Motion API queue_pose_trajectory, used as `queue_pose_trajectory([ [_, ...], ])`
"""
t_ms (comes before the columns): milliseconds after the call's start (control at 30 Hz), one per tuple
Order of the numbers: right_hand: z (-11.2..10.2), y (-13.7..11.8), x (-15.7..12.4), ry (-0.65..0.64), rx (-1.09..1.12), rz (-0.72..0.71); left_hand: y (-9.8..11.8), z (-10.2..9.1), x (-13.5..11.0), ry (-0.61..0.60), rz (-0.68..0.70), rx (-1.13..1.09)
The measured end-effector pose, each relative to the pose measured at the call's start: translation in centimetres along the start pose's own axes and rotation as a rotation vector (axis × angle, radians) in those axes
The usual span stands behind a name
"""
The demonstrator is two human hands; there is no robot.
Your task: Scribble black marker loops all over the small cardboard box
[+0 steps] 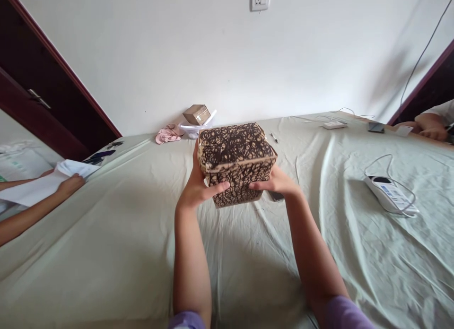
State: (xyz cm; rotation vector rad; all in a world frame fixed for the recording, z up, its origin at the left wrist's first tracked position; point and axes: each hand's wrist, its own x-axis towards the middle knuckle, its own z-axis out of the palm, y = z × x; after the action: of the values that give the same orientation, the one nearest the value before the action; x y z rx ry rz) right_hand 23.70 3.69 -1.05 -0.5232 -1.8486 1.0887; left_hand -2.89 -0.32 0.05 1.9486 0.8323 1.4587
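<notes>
Between my two hands is a brown cardboard box (236, 147), its top and near side covered in black scribbled loops. My left hand (200, 185) grips its left side, with the thumb across the near face. On the opposite side, my right hand (275, 181) holds it the same way, thumb pointing inward. The fingers behind the box are mostly hidden. The box is held up over the pale green cloth (142, 234), slightly tilted so its top shows. A dark flat object (276, 196) lies on the cloth, partly covered by my right hand.
Behind stand a small cardboard box (197, 114) on a white container (191, 129) and a pink cloth (169, 133). A pen (274, 138) lies near the wall. At right is a white power strip (392, 194) with its cord. Other people's hands show at left, holding white paper (39, 185), and far right.
</notes>
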Motion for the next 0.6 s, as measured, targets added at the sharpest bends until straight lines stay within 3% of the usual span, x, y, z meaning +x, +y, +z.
queue_pose_trajectory([
  [133, -0.1, -0.6, -0.3, 0.032, 0.020, 0.045, -1.2, 1.1, 0.4, 0.177, -0.115, -0.147],
  [233, -0.1, -0.6, -0.3, 0.001, 0.025, 0.063, -1.5, 1.6, 0.6, 0.234, -0.217, -0.236],
  [367, -0.3, -0.6, -0.2, -0.040, 0.031, 0.090, -1.2, 1.7, 0.8, 0.224, -0.283, -0.279],
  [467, -0.7, -0.6, -0.3, -0.043, -0.007, 0.099, -1.1, 1.6, 0.8, 0.191, -0.217, -0.224],
  [600, -1.4, -0.1, -0.4, -0.040, -0.068, 0.080, -1.1, 0.9, 0.4, 0.037, -0.128, -0.134],
])
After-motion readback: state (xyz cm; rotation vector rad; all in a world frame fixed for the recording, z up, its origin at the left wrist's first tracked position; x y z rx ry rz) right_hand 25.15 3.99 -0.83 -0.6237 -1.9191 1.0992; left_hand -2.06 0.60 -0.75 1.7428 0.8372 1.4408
